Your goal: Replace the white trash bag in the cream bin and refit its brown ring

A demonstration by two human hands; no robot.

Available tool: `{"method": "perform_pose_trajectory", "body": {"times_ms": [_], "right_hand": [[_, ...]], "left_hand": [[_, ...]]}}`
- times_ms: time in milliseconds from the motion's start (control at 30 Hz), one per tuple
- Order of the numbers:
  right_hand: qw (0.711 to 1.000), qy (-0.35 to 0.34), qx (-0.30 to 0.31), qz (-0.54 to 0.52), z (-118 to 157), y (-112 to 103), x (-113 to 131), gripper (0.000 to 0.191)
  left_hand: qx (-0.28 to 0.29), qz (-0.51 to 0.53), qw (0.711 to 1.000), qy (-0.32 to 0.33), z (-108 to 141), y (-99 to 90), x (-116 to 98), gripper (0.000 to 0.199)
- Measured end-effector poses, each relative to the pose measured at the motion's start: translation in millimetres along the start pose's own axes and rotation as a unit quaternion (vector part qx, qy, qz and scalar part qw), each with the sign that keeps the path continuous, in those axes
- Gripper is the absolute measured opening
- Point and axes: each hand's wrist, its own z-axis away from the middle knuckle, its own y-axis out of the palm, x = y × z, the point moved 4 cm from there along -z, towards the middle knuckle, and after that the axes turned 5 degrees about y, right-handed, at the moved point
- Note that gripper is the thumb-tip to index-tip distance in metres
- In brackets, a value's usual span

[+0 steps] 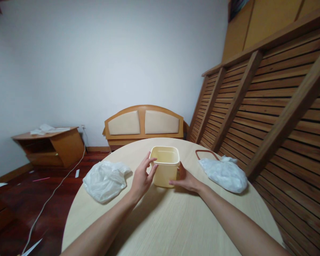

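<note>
Before headboard (142,119), round table (197,224); on or just above this, contact unclear, upright tub (162,175), between left bag (104,181) and right bag (224,174). Gripped at near left rim by left hand (142,176), around right side by right hand (188,179).

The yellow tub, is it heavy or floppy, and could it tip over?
The yellow tub is probably light: its walls look thin. It seems stiff, with straight sides between the left hand and right hand. Pushed near its top, it might tip, as it looks narrower at the bottom.
</note>
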Motion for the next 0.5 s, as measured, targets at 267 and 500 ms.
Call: {"method": "perform_pose_trajectory", "body": {"times_ms": [267, 500], "right_hand": [[0.999, 0.034, -0.006, -0.024, -1, -6, 0, 0.09], [0.999, 0.007, -0.037, 0.002, -5, -12, 2, 0.085]], "left_hand": [[0.013, 0.052, 0.998, 0.039, 7, 14.5, 10, 0.058], [0.06, 0.035, 0.997, 0.037, 8, 22.9, 27, 0.074]]}}
